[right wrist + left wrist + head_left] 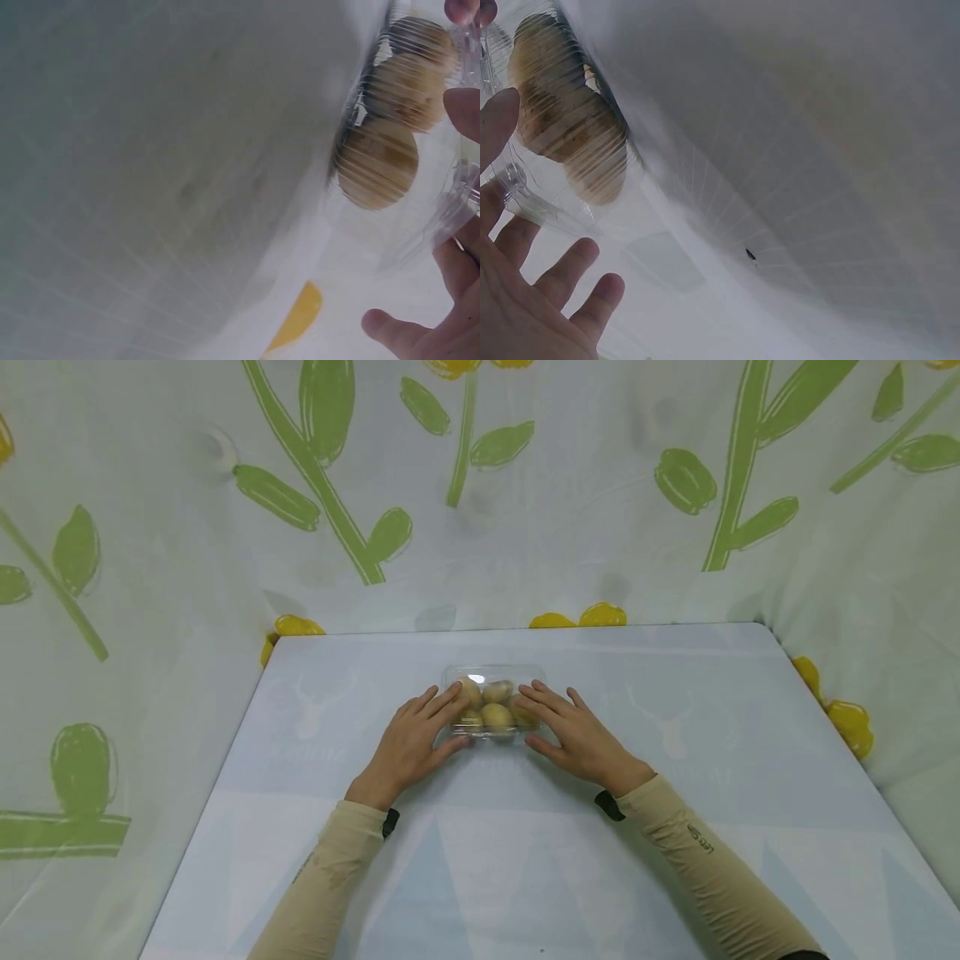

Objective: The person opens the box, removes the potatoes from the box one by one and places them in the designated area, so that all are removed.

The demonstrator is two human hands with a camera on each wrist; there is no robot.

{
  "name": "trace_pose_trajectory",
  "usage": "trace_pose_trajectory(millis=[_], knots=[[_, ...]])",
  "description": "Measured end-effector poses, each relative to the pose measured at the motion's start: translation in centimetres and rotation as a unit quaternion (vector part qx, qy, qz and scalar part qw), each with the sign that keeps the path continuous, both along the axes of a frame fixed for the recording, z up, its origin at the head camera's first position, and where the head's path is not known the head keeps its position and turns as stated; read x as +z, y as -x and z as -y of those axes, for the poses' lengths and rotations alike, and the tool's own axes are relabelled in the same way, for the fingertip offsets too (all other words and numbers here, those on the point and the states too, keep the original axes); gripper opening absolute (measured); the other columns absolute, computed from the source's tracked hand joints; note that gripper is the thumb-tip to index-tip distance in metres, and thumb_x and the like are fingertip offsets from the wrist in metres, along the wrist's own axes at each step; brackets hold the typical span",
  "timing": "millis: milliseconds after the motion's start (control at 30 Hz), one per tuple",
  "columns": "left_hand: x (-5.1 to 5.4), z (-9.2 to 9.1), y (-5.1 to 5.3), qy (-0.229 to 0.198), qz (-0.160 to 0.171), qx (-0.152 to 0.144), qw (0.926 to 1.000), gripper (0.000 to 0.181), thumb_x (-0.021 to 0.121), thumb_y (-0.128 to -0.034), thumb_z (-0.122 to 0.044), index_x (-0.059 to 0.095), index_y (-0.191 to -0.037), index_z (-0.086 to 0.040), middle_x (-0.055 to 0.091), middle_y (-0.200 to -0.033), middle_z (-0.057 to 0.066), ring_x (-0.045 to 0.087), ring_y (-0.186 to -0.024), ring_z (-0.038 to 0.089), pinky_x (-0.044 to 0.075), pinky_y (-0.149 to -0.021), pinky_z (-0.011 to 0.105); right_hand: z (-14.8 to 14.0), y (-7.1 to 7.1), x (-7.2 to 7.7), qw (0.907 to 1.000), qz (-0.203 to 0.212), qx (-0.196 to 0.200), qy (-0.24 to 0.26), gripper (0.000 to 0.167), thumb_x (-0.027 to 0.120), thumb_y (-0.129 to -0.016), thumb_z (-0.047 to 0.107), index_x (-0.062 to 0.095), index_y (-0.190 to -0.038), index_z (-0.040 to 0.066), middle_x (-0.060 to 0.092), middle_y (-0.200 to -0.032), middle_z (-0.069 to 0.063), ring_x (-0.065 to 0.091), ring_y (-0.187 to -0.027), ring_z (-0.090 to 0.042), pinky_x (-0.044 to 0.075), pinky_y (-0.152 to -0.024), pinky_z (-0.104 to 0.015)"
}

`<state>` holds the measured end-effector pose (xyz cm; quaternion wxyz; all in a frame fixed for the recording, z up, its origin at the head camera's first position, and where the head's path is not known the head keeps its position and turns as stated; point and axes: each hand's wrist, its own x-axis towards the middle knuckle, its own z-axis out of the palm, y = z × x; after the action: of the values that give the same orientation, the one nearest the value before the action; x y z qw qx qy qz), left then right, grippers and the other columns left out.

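Observation:
A clear plastic container point(495, 672) with several yellowish-brown round items point(497, 718) inside rests at the far middle of the table. The left hand point(415, 737) touches its left end, fingers spread and nearly straight, thumb by the front edge. At the right end the right hand point(585, 739) mirrors this, its fingertips on the lid's side. In the left wrist view the ribbed wall shows items point(562, 112) behind it, beside the left hand point(532, 300). The right wrist view has the right hand point(450, 322) at the container's corner, near brownish items point(379, 161).
The pale table point(480, 877) has faint printed deer heads and triangles. Around its back and sides hangs a light curtain point(525, 560) with green leaves and yellow flowers. Both sleeved forearms reach in from the front edge.

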<state>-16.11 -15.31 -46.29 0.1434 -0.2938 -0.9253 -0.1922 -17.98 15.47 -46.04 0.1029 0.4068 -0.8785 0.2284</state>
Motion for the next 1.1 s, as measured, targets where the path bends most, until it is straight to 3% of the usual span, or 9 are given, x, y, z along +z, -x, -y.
trace_pose_trajectory(millis=[400, 733, 1100], knots=[[0.24, 0.05, -0.09, 0.008, -0.008, 0.002, 0.9999, 0.064, 0.074, -0.0915, -0.042, 0.057, -0.147, -0.015, 0.048, -0.155, 0.005, 0.046, -0.137, 0.042, 0.042, -0.106, 0.059, -0.08, -0.01, -0.28, 0.9997, 0.025, -0.001, 0.004, 0.059, 0.068, -0.099, 0.032, 0.048, -0.151, 0.012, 0.040, -0.160, -0.006, 0.029, -0.151, -0.026, 0.025, -0.112, -0.072], [0.48, -0.17, -0.11, 0.018, 0.039, 0.026, 0.9987, 0.066, 0.070, -0.0935, -0.047, 0.052, -0.150, -0.019, 0.042, -0.159, 0.001, 0.045, -0.139, 0.038, 0.041, -0.107, 0.058, 0.18, -0.16, -0.13, 0.9995, 0.031, -0.011, -0.005, 0.057, 0.064, -0.102, 0.035, 0.047, -0.152, 0.013, 0.040, -0.160, -0.005, 0.027, -0.151, -0.025, 0.026, -0.115, -0.067], [0.67, -0.22, -0.21, 0.023, 0.070, 0.032, 0.9968, 0.064, 0.062, -0.0980, -0.050, 0.048, -0.154, -0.021, 0.037, -0.162, -0.002, 0.041, -0.143, 0.036, 0.037, -0.110, 0.058, 0.06, 0.07, -0.56, 0.9999, 0.006, -0.007, -0.005, 0.056, 0.062, -0.103, 0.034, 0.047, -0.152, 0.012, 0.042, -0.159, -0.006, 0.029, -0.151, -0.026, 0.028, -0.114, -0.067]])
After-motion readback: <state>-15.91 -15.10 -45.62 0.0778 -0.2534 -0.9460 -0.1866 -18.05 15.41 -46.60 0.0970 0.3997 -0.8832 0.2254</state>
